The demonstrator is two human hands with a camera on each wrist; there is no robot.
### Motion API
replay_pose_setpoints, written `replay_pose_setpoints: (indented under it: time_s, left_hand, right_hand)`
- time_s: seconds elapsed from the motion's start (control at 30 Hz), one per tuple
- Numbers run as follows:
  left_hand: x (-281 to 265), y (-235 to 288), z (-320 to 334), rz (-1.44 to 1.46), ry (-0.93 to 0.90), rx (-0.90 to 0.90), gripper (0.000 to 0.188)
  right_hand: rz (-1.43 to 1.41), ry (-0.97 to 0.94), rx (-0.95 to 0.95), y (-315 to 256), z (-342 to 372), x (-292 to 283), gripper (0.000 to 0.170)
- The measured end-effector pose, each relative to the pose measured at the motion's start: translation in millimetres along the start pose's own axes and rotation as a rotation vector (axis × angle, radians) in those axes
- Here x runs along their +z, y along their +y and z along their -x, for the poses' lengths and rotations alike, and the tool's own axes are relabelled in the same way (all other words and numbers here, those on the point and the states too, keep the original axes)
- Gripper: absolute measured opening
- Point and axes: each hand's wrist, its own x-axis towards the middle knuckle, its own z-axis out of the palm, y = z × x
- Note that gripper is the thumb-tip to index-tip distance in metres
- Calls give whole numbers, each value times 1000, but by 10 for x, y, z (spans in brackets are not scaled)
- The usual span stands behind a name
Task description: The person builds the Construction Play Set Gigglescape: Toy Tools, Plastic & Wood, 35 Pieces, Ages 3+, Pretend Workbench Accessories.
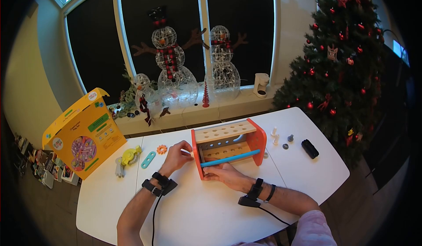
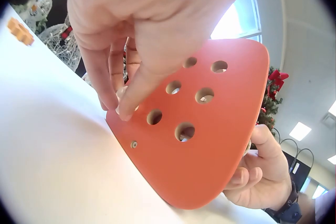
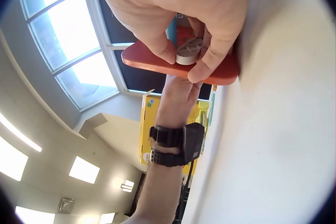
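A toy toolbox (image 1: 228,134) stands on the table, with red side panels, holed wooden boards and a blue bar handle. At its left end, my left hand (image 1: 176,158) pinches a small whitish piece (image 2: 122,96) against the outer face of the red panel (image 2: 210,145), low by a corner. That piece is mostly hidden by the fingertips. My right hand (image 1: 224,175) reaches to the inner side of the same panel, below the blue handle (image 1: 231,158). Between its thumb and fingers is a pale round toy screw (image 3: 189,53) with a grooved head, close to the panel.
Left of the toolbox lie a yellow-green toy tool (image 1: 130,156), a teal holed strip (image 1: 148,159) and an orange gear (image 1: 161,150). White screws (image 1: 275,136), a grey screw (image 1: 290,138) and a black case (image 1: 310,149) lie right. A yellow box (image 1: 85,136) stands at the left edge.
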Motion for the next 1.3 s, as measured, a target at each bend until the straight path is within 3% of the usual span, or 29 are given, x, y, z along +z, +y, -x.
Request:
replay_pose_setpoints:
  time_s: [0.37,0.47,0.57,0.67,0.73,0.77,0.83,0.87,0.93,1.17,1.23,1.3]
  left_hand:
    - [-43,-142,-67,96,-47,109,26]
    - [-58,-208,-62,82,-30,-44,29]
    - [-91,-293,-83,45,-181,-170,29]
    - [-92,-284,-67,95,-154,-91,28]
    - [-91,-226,-40,-36,-94,138,26]
    - [-73,-178,-22,-34,-93,138,26]
    - [-37,-102,-5,209,-53,-19,24]
    - [-46,-110,-23,209,-53,-19,24]
    - [-57,-140,-55,183,-81,-203,26]
    - [-38,-204,-28,153,-96,50,34]
    - [-37,-181,-31,241,-70,-170,34]
    - [-48,-157,-31,289,-124,-225,34]
  right_hand:
    - [-14,-4,5,7,-1,-17,29]
    - [-29,-13,13,12,0,-31,29]
    - [-24,-14,21,9,-12,-31,29]
    - [-29,-1,12,19,-9,-29,29]
    - [-35,-18,7,27,-15,-38,29]
    - [-34,-17,8,29,-13,-42,29]
    - [-36,-11,14,21,-13,-38,29]
    - [-35,-11,14,16,-12,-33,29]
    - [-32,-5,15,12,-5,-28,29]
    - [-40,4,17,6,2,-19,30]
    - [-43,3,14,9,0,-24,30]
    - [-41,0,19,32,-16,-46,30]
